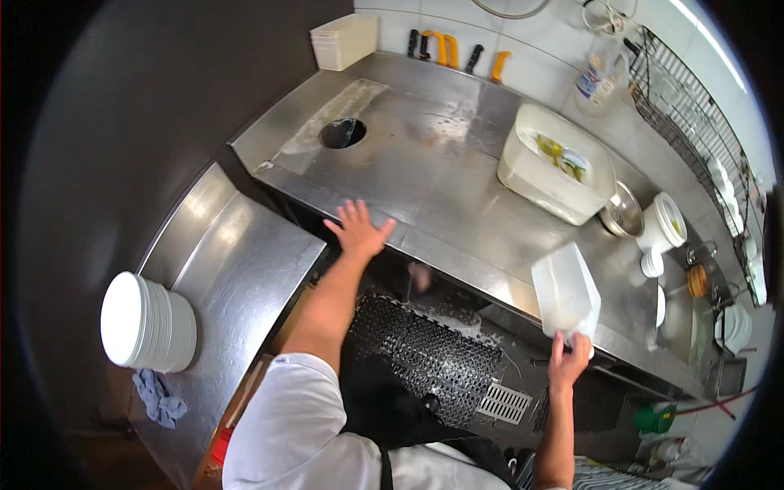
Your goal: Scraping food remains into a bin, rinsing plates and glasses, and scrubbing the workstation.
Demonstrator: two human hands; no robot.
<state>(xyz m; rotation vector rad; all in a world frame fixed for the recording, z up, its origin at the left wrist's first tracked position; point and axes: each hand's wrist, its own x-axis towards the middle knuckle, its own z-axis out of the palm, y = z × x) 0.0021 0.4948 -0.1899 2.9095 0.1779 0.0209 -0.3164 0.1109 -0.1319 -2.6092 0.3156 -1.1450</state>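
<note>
My left hand (pixel 360 234) is spread open, palm down, at the front edge of a stainless steel counter (pixel 422 177), with nothing in it. Whether its fingers touch the metal I cannot tell. My right hand (pixel 569 362) grips one end of a translucent white plastic container (pixel 565 293), tilted over the counter's front edge. Further back on the same counter stands a large white plastic tub (pixel 539 184), holding yellow-green pieces and a pale round item. A round hole (pixel 343 133) opens in the counter's left part.
Several knives (pixel 442 49) line the tiled back wall. Beyond the tub are a steel bowl (pixel 623 211) and a white bucket (pixel 664 223). A stack of white plates or lids (pixel 160 324) and a grey-blue cloth (pixel 159 398) rest on the left counter. Black perforated matting (pixel 422 355) covers the floor.
</note>
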